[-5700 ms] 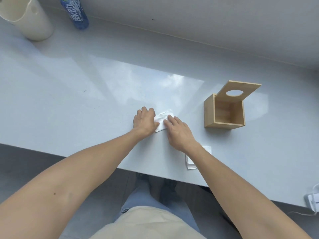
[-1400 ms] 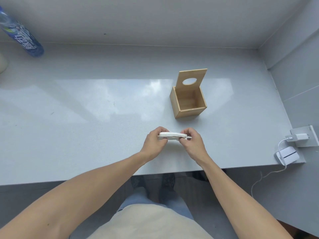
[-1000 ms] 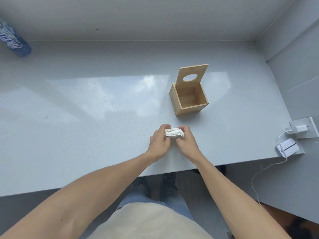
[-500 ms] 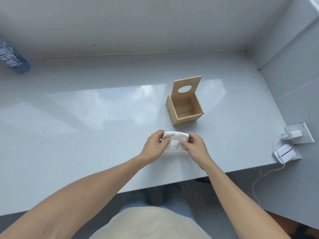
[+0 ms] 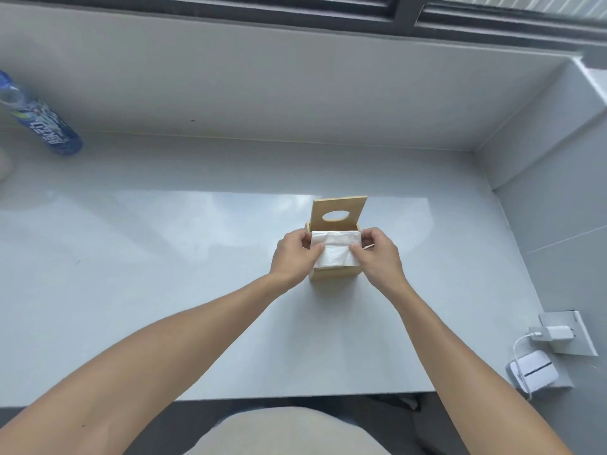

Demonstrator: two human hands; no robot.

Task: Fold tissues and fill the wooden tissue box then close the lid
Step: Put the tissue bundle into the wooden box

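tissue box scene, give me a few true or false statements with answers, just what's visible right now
1. The lid of the wooden tissue box stands open. True.
2. Only the right hand holds the folded tissues. False: the left hand grips them too, one hand at each end.
3. The tissues are over the box's opening. True.
4. The blue bottle stands right beside the box. False: it is far off at the left edge of the counter.
5. The lid has no hole. False: it has an oval hole.
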